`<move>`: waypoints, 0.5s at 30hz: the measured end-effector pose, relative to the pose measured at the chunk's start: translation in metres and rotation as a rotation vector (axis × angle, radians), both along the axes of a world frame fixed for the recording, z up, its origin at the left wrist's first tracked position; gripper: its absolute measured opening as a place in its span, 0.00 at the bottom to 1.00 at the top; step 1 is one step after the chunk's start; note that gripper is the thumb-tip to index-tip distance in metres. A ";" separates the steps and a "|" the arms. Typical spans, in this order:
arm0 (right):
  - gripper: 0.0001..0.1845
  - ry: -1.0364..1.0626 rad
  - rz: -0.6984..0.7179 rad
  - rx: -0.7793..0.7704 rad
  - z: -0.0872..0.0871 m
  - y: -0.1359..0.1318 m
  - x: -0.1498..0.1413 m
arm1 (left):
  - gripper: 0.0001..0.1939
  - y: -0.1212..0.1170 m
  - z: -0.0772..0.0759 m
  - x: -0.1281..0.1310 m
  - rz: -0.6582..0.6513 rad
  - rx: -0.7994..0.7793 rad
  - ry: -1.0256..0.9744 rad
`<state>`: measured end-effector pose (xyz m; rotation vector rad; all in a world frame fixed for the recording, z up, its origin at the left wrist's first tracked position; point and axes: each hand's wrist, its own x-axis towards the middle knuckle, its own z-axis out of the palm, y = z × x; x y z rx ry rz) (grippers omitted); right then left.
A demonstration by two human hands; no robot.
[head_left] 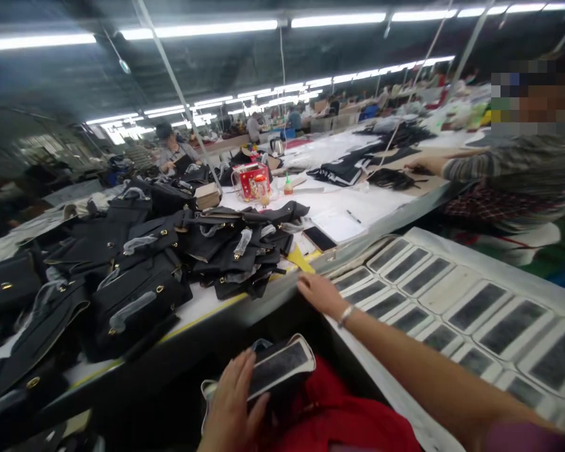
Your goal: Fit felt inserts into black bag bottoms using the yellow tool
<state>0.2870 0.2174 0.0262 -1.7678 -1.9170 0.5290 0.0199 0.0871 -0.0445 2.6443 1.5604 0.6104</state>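
Ceiling lights (pixel 339 20) are running across the frame's top. At lower centre, a pale-edged black piece (pixel 279 371) is lying over red cloth (pixel 353 422), long axis rising rightward. The nearer left hand (pixel 233 395) is covering its left end; grip cannot be confirmed. The right hand (pixel 322 295), loosely open, is resting apart, up and right.

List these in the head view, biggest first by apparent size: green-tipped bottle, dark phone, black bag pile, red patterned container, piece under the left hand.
1. Black bag pile
2. Piece under the left hand, enlarged by nearness
3. Red patterned container
4. Dark phone
5. Green-tipped bottle
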 end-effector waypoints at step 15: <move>0.15 -0.100 -0.212 -0.302 -0.068 0.150 0.048 | 0.23 0.086 0.032 0.084 -0.179 -0.682 -0.059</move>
